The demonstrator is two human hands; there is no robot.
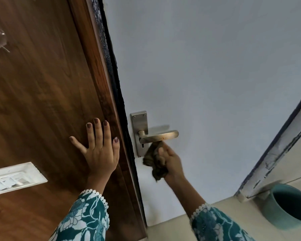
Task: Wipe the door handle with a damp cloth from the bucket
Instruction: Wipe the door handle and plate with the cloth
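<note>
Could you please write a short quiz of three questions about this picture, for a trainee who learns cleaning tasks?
1. True or false: the left hand holds the cloth.
2. Multiple choice: where does the cloth touch the door handle? A) on its top side B) at its underside C) nowhere, it is in the bucket
3. Fill in: the left hand lies flat, fingers spread, against the brown ____ panel.

Key
1. False: the right hand grips the bunched cloth.
2. B: the cloth presses up against the lever from below, near its middle.
3. Wooden.
</note>
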